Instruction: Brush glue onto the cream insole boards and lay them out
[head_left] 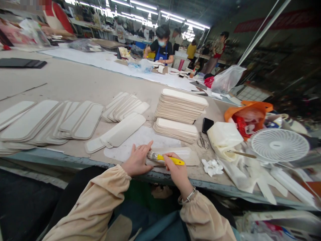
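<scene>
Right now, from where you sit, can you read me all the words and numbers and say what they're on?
I can't read any words or numbers.
Red banner: pale marks, too blurred.
Blue apron: small white mark, too small.
White shirt at the back: print, too blurred.
Yellow brush handle: no writing I can make out.

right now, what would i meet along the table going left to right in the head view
Fanned pale pieces, your left hand, the shorter stack, the black phone, the white fan. The right hand and yellow brush overlap others, so I skip them.
</scene>
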`<state>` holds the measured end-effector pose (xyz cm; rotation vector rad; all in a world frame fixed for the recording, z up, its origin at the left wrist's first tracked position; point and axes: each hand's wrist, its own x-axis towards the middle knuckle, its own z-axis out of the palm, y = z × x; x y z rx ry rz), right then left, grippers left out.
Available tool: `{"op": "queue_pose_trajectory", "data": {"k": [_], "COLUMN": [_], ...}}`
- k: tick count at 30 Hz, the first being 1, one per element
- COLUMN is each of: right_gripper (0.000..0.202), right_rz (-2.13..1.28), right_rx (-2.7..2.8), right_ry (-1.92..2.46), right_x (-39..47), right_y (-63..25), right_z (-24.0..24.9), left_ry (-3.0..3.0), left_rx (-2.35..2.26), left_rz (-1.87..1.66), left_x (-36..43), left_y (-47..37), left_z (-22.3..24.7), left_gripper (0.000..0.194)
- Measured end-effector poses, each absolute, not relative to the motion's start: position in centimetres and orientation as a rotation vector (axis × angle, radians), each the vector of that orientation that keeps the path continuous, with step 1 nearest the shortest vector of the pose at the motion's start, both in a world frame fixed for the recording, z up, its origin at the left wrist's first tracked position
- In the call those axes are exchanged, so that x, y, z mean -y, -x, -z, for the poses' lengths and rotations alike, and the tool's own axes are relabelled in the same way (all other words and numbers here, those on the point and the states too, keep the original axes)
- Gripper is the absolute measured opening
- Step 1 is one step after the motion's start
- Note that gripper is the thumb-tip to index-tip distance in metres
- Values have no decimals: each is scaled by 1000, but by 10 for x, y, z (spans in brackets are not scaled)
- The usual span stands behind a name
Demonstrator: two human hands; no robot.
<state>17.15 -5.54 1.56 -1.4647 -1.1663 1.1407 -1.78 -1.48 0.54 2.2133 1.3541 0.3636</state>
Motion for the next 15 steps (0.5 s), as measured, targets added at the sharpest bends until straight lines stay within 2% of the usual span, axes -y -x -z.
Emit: {"op": "queue_pose_trajectory", "data": {"k": [5,15], "right_gripper": [30,32], "right_rz": [-995,-593], "right_rx": [1226,1097], "right_ry": [1542,1873], "right_x": [52,59], "right_y": [-179,-272], "right_z": [-11,-18], "left_ry": [-2231,-2235], "left_rx": [-1357,-1366], "left_rz": [-344,-321], "left_x": [13,12], "left_y": [18,17], "left_z": [-4,-3], "left_gripper": [94,92]}}
